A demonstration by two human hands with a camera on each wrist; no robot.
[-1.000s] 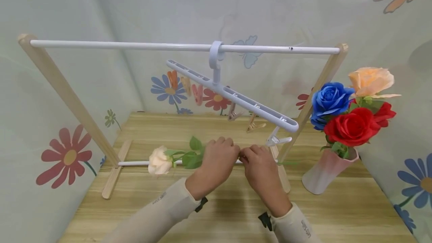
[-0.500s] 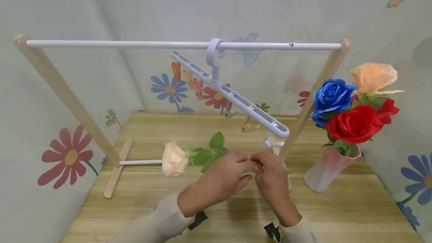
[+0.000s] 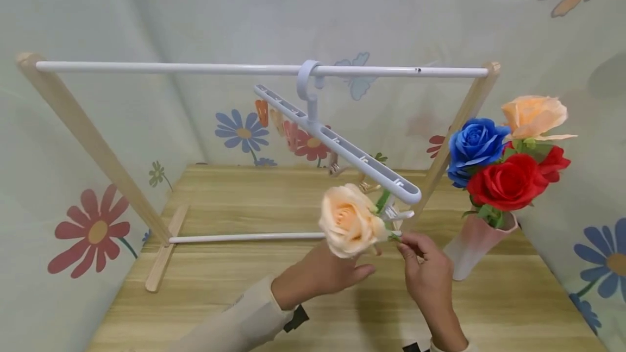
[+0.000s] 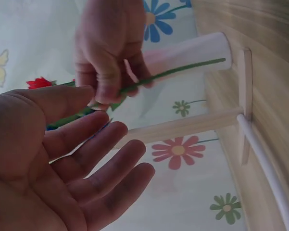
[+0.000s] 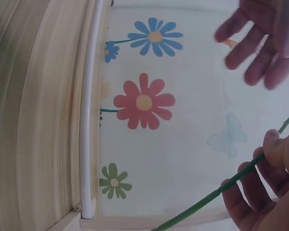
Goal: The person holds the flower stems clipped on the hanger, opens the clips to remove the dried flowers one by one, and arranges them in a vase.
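In the head view a peach rose [image 3: 344,220] faces up below the right end of a pale blue hanger [image 3: 337,143]. My right hand [image 3: 430,270] holds its green stem [image 5: 202,199] between thumb and fingers, and the stem runs down past the fingertips in the right wrist view. My left hand [image 3: 323,273] is behind the bloom, partly hidden by it. Its fingers are spread and relaxed in the left wrist view, gripping nothing. A white clip [image 3: 393,212] dangles from the hanger close beside the bloom and leaves.
The hanger hooks over the top rod [image 3: 171,67] of a wooden-sided rack, with several other clips along it. A pink-white vase [image 3: 469,254] with blue, red and peach roses stands right of the rack. A lower rod [image 3: 244,237] spans the rack's base.
The rose has swung from lying sideways on the left to a raised bloom near the hanger's right end. My left hand has released it; the right hand moved right with the stem.
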